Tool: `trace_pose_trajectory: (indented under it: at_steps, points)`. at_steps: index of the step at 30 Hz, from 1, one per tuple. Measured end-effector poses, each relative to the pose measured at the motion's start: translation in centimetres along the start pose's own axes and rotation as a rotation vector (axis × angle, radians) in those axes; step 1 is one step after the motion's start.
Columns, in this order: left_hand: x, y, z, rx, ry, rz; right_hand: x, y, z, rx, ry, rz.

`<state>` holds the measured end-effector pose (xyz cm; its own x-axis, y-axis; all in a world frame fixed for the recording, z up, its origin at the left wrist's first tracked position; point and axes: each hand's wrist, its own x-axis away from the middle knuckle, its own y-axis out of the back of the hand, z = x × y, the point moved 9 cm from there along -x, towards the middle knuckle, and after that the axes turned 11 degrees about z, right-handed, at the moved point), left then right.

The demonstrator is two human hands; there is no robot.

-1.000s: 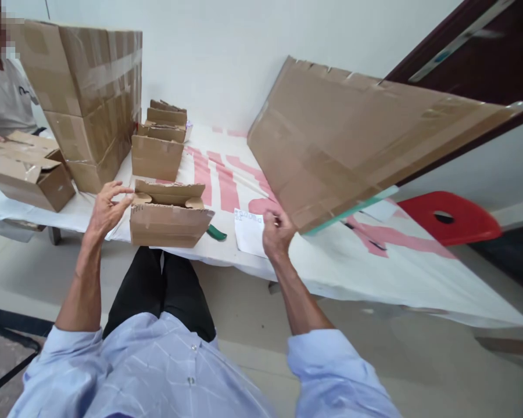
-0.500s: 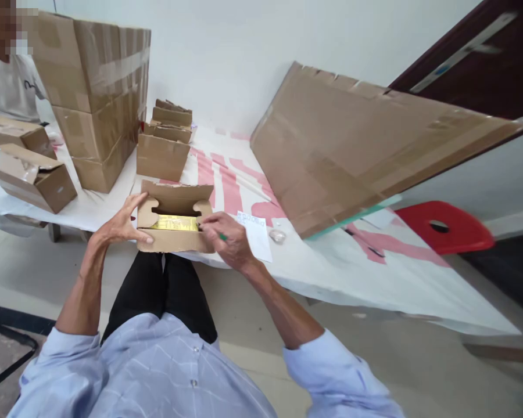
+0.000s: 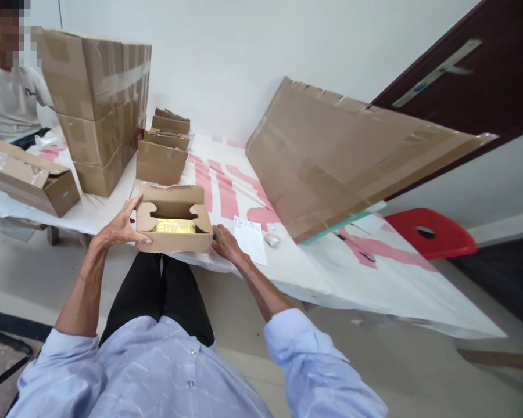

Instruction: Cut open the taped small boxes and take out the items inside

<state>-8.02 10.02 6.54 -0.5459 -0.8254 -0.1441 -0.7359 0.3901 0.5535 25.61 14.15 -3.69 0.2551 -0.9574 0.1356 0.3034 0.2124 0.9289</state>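
A small open cardboard box sits at the table's near edge with its back flap raised. Inside it lies a yellow printed pack, partly covered by the notched side flaps. My left hand grips the box's left end, thumb along the front and fingers behind. Just off the right end, my right hand is closed round a slim pen-like tool with a green part; most of it is hidden by the fingers. A white paper with handwriting lies to the right of that hand.
Stacked taped cartons stand at the back left, beside several open boxes. Another carton lies far left, near a seated person. A large cardboard sheet leans at right, near a red stool.
My right hand has drawn back from over the yellow pack to outside the box's right end, with the green tool still in it. My left hand keeps its grip. The view has shifted slightly.
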Motion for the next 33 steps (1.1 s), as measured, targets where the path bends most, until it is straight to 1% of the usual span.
trace_pose_trajectory:
  at_steps: [3,8,15,24,29,31,33]
  points:
    - [-0.4,0.2,0.4,0.017,0.024,-0.014,-0.4,-0.2,0.0,0.024,-0.007,0.021]
    - [-0.6,0.5,0.5,0.039,0.027,-0.029,-0.7,-0.3,-0.1,0.065,-0.03,0.051]
    - [-0.1,0.4,0.3,0.013,0.049,-0.036,-0.2,-0.6,0.0,0.083,-0.059,0.012]
    - [-0.1,0.5,1.0,0.004,0.052,-0.04,-0.2,0.4,-1.8,-0.023,-0.078,-0.123]
    - [-0.1,0.5,1.1,0.001,0.05,-0.033,-0.3,1.1,-1.9,-0.119,-0.048,-0.193]
    - [-0.1,0.5,1.1,0.009,0.039,-0.032,-0.4,1.8,-1.6,-0.163,-0.025,-0.225]
    - [-0.1,0.4,1.1,0.019,0.032,-0.022,-0.4,3.3,-1.2,-0.207,-0.003,-0.282]
